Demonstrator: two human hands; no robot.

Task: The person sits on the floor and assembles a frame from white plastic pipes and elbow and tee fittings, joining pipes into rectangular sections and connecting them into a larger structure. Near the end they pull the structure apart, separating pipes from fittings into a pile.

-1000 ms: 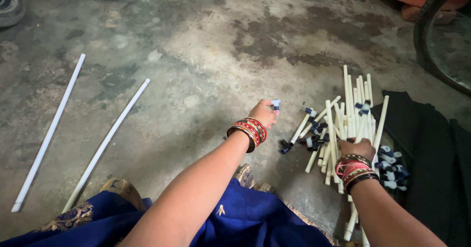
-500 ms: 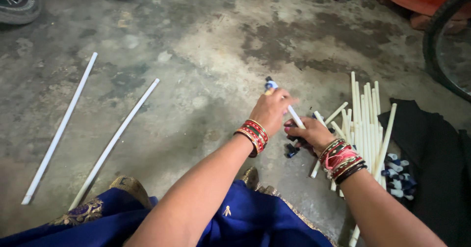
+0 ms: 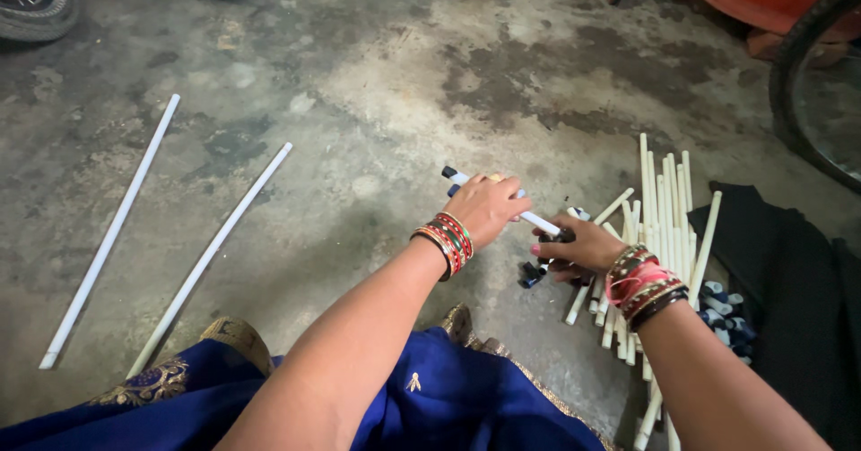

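My left hand (image 3: 486,207) grips a short white tube (image 3: 538,221) with a dark cap at its far end (image 3: 451,175), held level above the concrete floor. My right hand (image 3: 581,247) closes on the near end of the same tube, fingers around a small dark fitting (image 3: 563,234). Another dark fitting (image 3: 531,275) lies on the floor just under my right hand. Both wrists wear coloured bangles.
A pile of short white tubes (image 3: 665,202) lies right of my hands, beside a black cloth (image 3: 789,272) with several capped pieces (image 3: 725,312). Two long white tubes (image 3: 211,255) (image 3: 109,236) lie on the floor at left. A tyre (image 3: 812,101) stands at the right edge.
My left hand lifted a capped tube from the pile and brought it leftwards. My right hand moved from the pile up to the tube's near end and took hold.
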